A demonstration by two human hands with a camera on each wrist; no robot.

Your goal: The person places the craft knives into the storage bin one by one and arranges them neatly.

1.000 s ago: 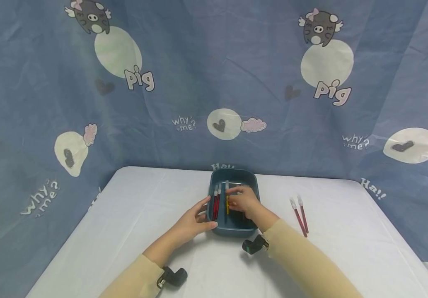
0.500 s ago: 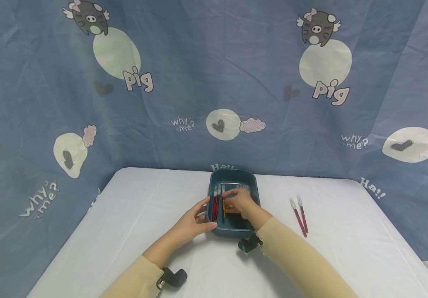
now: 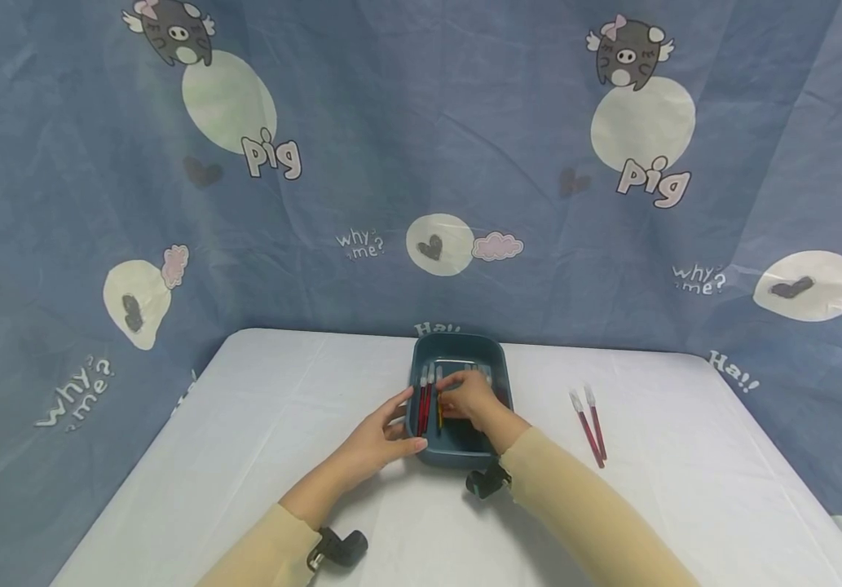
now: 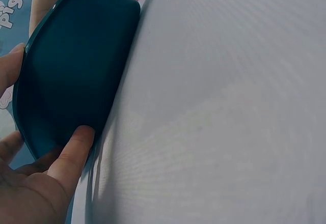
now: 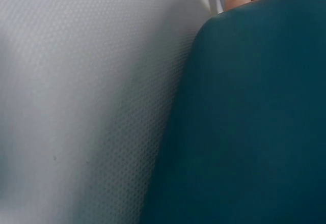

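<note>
A dark teal bin (image 3: 459, 458) stands near the back of the white table. My left hand (image 3: 374, 439) holds its near left corner, thumb on the front wall and fingers spread along the left side; the thumb (image 4: 74, 155) shows against the wall in the left wrist view. Inside the bin, my right hand (image 3: 473, 399) pinches a slim yellow pen-like stick (image 3: 440, 417) with a clear cap. Just left of it lie red sticks (image 3: 425, 405) of the same shape. Several clear caps (image 3: 481, 372) show behind the right hand, their lower ends hidden.
Two dark red capped sticks (image 3: 591, 430) lie side by side on the white table (image 3: 655, 489) right of the bin. A blue patterned cloth (image 3: 362, 187) hangs behind the table. Each wrist carries a small black camera (image 3: 347, 548).
The right hand has moved a little left and lower in the bin, bringing the yellow stick closer to the red ones. The left hand has stayed on the bin's corner.
</note>
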